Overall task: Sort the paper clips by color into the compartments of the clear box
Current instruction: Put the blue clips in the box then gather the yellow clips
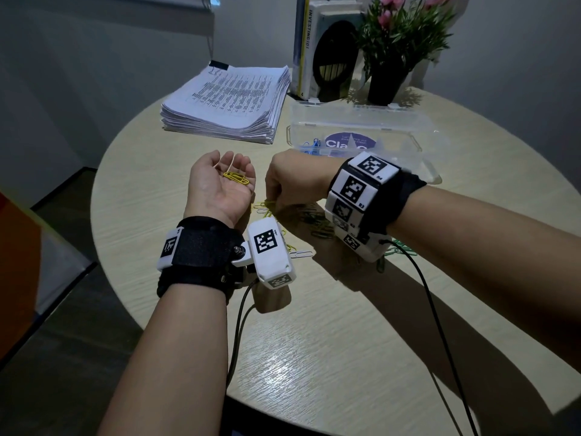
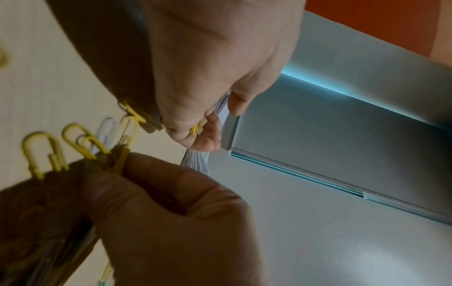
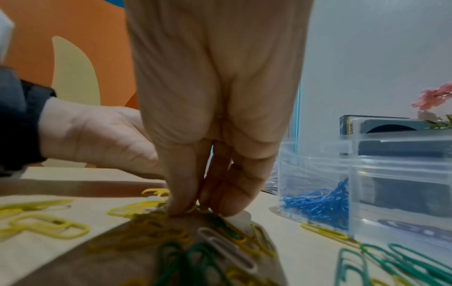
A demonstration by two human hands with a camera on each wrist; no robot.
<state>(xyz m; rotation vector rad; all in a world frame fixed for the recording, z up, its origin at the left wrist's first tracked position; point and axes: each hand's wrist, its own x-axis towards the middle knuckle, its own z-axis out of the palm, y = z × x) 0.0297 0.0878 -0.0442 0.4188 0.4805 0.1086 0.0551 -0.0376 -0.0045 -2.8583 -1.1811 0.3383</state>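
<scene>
- Left hand (image 1: 220,184) held palm up above the table (image 1: 314,341), forearm reaching in from the near edge; fingers gently cupped, not closed.
- A small heap of yellow paper clips (image 1: 236,178) lies loose in that palm.
- Right hand (image 1: 290,180) just beside the left, knuckles up, wrist bent down, forearm crossing in from the right.
- Right fingertips (image 3: 181,205) bunched together, pressing down on the table and pinching a yellow clip (image 3: 192,208) at the edge of the loose pile (image 3: 195,247).
- The pile, under the right wrist, mixes yellow, green and white clips; more green ones (image 3: 391,261) lie scattered to the right, more yellow (image 3: 49,226) to the left.
- Clear box (image 1: 361,133) stands open behind the right hand, lid back. Blue clips (image 3: 318,203) fill its left-end compartment; the next compartment's contents cannot be made out.
- Round purple label on the box, partly hidden: reads "Cla…", the rest not legible.
- Book spine (image 1: 303,42) at the back of the table reads "INVESTING101".
- Wrist units on both arms carry square black-and-white markers; the right one shows "R3" and "R4".
- Stack of printed paper (image 1: 226,102) at far left, print too small to read; potted plant (image 1: 399,42) with pink flowers at far right.
</scene>
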